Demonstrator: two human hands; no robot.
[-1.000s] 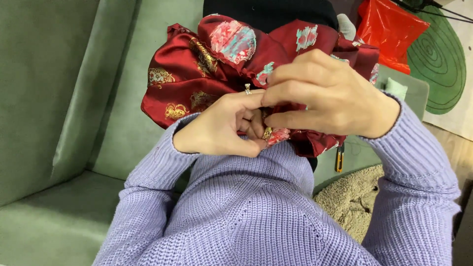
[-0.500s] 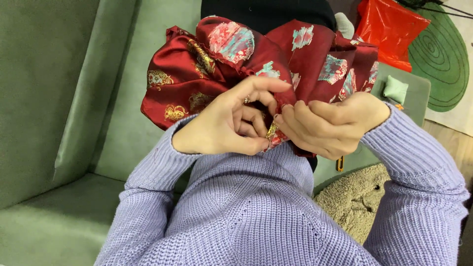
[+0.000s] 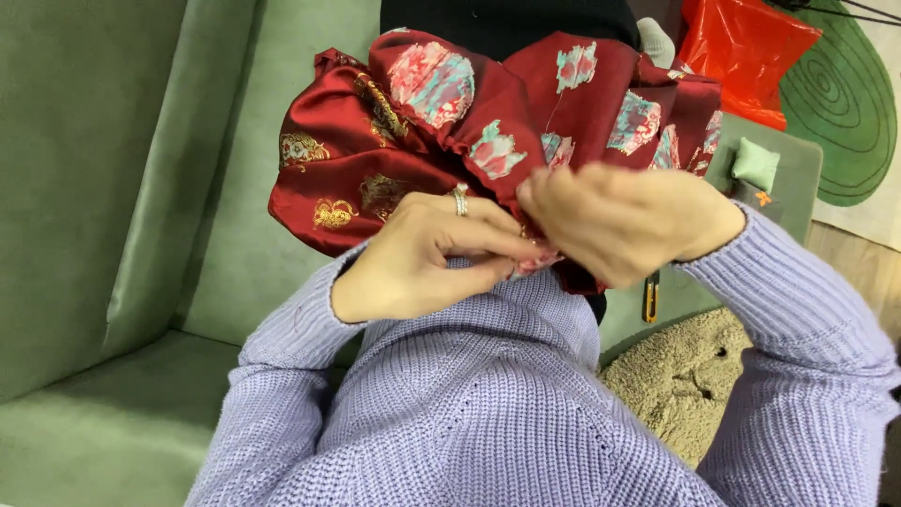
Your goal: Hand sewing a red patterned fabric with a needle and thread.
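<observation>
A dark red satin cloth (image 3: pixel 375 160) with gold and pink-teal patterns is bunched up in front of my chest. My left hand (image 3: pixel 422 253), with a ring on one finger, pinches the lower edge of the cloth with its fingers curled. Close beside it, my right hand (image 3: pixel 629 221) grips the same gathered edge, fingertips almost touching the left hand's. What lies between the fingertips is hidden. Both arms are in lilac knitted sleeves (image 3: pixel 798 329).
A green sofa (image 3: pixel 113 188) fills the left side and back. A beige fuzzy rug (image 3: pixel 676 376) lies on the floor at right, with a small yellow and black tool (image 3: pixel 649 299) above it. A red plastic bag (image 3: pixel 741 56) and a green patterned mat (image 3: pixel 835 103) are at top right.
My right hand has dropped from over the left hand to beside it and moved slightly right. The cloth has spread wider above both hands.
</observation>
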